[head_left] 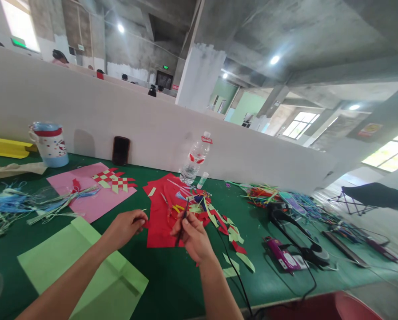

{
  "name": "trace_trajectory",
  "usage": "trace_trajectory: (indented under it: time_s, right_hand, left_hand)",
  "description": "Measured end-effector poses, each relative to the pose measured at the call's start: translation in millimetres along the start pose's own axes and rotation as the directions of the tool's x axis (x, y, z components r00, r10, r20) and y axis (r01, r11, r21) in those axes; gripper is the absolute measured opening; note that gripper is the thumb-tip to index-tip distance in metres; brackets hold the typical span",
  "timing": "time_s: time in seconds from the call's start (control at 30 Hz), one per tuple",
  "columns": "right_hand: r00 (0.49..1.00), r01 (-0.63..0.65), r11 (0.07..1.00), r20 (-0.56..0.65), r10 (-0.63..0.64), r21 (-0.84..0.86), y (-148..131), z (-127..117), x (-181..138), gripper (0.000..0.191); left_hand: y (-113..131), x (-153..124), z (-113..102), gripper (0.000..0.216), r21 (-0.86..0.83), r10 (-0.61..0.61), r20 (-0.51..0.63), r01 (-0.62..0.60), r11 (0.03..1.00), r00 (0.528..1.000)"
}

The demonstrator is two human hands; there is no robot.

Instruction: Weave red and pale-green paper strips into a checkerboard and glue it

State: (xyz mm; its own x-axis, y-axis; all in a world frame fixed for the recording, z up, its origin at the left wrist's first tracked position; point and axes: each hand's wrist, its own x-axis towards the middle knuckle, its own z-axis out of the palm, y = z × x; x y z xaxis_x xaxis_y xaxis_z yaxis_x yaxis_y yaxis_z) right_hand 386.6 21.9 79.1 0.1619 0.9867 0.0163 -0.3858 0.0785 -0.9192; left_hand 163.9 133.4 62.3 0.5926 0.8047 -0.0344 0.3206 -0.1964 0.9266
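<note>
My right hand [194,235] is closed around a slim black tool [186,208] that looks like tweezers; its tip points up and away. To the left, my left hand [129,227] is pinched, with a pale sliver and a bit of red showing at its fingertips; I cannot make out what it grips. Red paper sheets [161,238] lie below and between the hands. On them rest red-handled pliers or scissors [167,205] and a yellow-handled tool [178,208]. A woven red and pale-green paper piece [114,180] lies on a pink sheet [89,209].
Green paper [62,253] lies front left, blue and pale string [9,200] beyond. A cup [52,146], phone [121,150], plastic bottle [194,162] and glue stick [202,180] stand along the partition. Paper scraps [232,233], a cable, a black headset-like band [295,231] and purple device [282,254] occupy the right.
</note>
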Motion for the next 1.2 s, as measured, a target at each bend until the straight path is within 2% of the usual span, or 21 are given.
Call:
trace_trajectory:
  time_s: [0.13, 0.23, 0.5, 0.63, 0.77, 0.8, 0.87, 0.93, 1.0, 1.1, 1.2]
  right_hand:
    - [0.983, 0.083, 0.994, -0.161, -0.093, -0.068, -11, -24, -4, 0.044]
    - [0.97, 0.092, 0.984, -0.211, -0.123, -0.15, -10, -29, -3, 0.048]
    - [0.995, -0.004, 0.928, -0.099, -0.035, -0.372, 17, 2, 10, 0.051]
    - [0.997, -0.003, 0.825, -0.065, -0.041, -0.565, 33, 16, 25, 0.033]
    - [0.984, 0.009, 0.667, -0.114, -0.14, -0.745, 30, 5, 44, 0.021]
    - [0.977, 0.0, 0.623, -0.133, -0.167, -0.782, 27, -2, 46, 0.024]
    - [0.965, -0.026, 0.543, -0.162, -0.205, -0.839, 20, -17, 45, 0.042]
    - [0.962, -0.039, 0.48, -0.163, -0.221, -0.876, 16, -29, 33, 0.048]
    - [0.965, -0.033, 0.433, -0.141, -0.22, -0.901, 16, -35, 10, 0.044]
    - [0.98, -0.017, 0.389, -0.093, -0.176, -0.921, 24, -34, -34, 0.04]
    - [0.994, 0.065, 0.345, 0.031, -0.102, -0.936, 38, -29, -78, 0.041]
  left_hand:
    - [-7, 3, -8, 0.029, 0.038, -0.025, -0.051, 0.027, 0.999, 0.998]
    - [-11, 5, -9, 0.023, 0.047, -0.017, -0.087, 0.021, 0.999, 0.996]
    - [0, 3, -1, 0.032, 0.0, 0.073, -0.105, -0.074, 0.997, 0.992]
    - [4, -9, 2, 0.041, 0.038, 0.115, -0.125, -0.111, 0.993, 0.985]
    - [-10, -40, -7, 0.057, 0.179, 0.122, -0.193, -0.087, 0.98, 0.974]
    - [-18, -51, -9, 0.057, 0.231, 0.127, -0.188, -0.082, 0.97, 0.974]
    - [-39, -75, -8, 0.05, 0.339, 0.146, -0.143, -0.09, 0.936, 0.979]
    - [-61, -98, -2, 0.047, 0.622, 0.267, 0.022, -0.222, 0.75, 0.963]
    - [-80, -117, 9, 0.055, 0.722, 0.302, 0.153, -0.315, 0.615, 0.941]
    - [-92, -131, 24, 0.072, 0.738, 0.286, 0.252, -0.375, 0.561, 0.925]
    - [-93, -131, 31, 0.077, 0.741, 0.294, 0.263, -0.387, 0.549, 0.919]
